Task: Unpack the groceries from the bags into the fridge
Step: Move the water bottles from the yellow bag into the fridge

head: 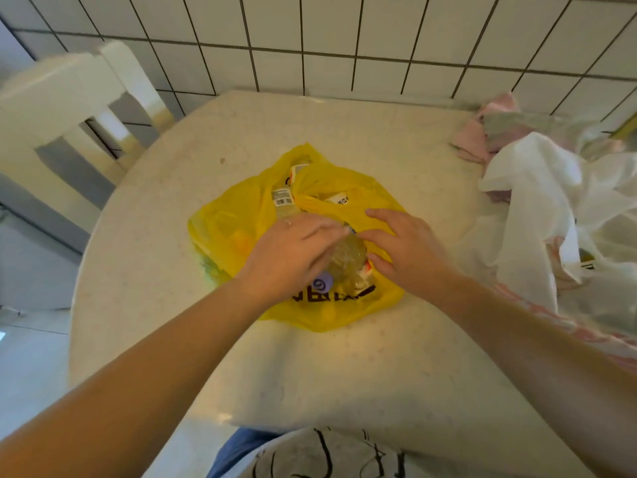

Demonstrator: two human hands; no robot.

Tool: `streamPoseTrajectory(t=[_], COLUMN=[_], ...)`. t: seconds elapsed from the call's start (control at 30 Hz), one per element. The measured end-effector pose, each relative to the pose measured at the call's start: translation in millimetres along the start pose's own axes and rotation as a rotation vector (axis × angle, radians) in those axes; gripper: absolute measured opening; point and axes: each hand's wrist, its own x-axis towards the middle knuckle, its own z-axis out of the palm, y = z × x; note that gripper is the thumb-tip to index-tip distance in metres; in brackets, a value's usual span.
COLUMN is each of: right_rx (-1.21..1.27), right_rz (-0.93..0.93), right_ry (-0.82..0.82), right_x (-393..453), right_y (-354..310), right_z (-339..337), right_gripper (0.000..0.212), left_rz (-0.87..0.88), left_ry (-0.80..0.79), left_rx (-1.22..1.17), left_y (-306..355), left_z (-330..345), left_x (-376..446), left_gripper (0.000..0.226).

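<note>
The yellow bag [241, 215] is thin, glossy plastic with many wrinkles. The desk [310, 367] looks like pale speckled stone, smooth and matt. At its right edge lies a white plastic bag [537, 201], half transparent, beside pink cloth [482, 132]. The wall tiles [344, 29] are smooth and glazed.

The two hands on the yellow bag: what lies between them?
In the head view, a clear plastic packet of pale food lies between the left hand and the right hand, poking out of the yellow bag.
</note>
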Motion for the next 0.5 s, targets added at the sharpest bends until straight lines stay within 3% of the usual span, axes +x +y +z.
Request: streamPoseTrajectory(t=[0.07,0.13,0.2,0.27,0.5], right_rx=[0.01,0.017,-0.032,-0.132,-0.174], right_rz=[0.029,0.023,0.052,0.067,0.248], right_ry=[-0.05,-0.143,-0.278,-0.393,-0.27], right_x=[18,32,42,48,42], right_y=[0,-1,-1,3,38], right_z=[7,11,13,16,12], right_gripper=[0.028,0.025,0.032,0.041,0.055], left_rz=[-0.081,-0.168,-0.269,-0.304,-0.315], left_ry=[-0.088,-0.293,-0.543,-0.687,-0.526], left_rx=[0.077,0.134,0.228,0.311,0.248], left_y=[-21,-38,-51,-61,-75], left_z=[3,7,13,19,39], left_x=[18,31,38,42,80], left_gripper=[0.026,0.027,0.032,0.034,0.045])
